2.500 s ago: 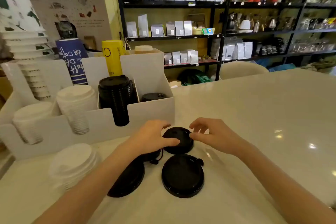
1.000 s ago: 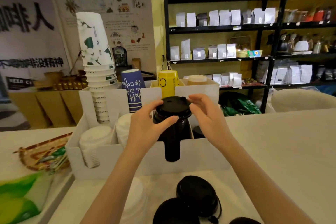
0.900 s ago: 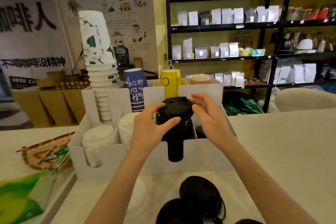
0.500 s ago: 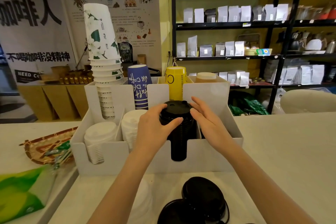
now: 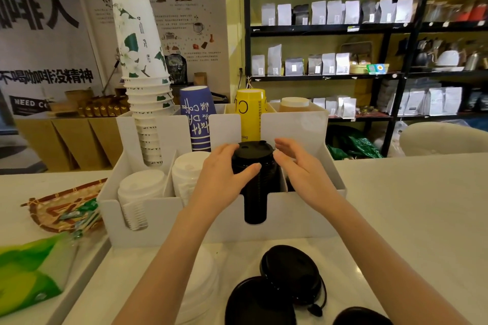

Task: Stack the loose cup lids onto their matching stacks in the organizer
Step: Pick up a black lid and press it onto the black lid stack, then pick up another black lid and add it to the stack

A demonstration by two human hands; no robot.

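The black lid stack (image 5: 254,177) stands in the third slot from the left of the white organizer (image 5: 298,216), and its top lid sticks up above the front wall. The left hand (image 5: 224,179) wraps around the left side of the stack, with its thumb pressed on the front just under the top lid. The right hand (image 5: 301,169) is open with its fingers spread a little. It is right beside the stack, and I cannot tell if it touches.

In the 2 slots to the left sit 2 white lid stacks (image 5: 142,192). Behind them stand the tall white cups with green leaves (image 5: 142,60), a blue cup (image 5: 196,119) and a yellow cup (image 5: 250,113).

In front of the organizer, on the white counter (image 5: 412,219), lie loose black lids (image 5: 290,272), overlapping each other. A loose white lid pile (image 5: 200,280) sits to their left, partly hidden by the left arm.
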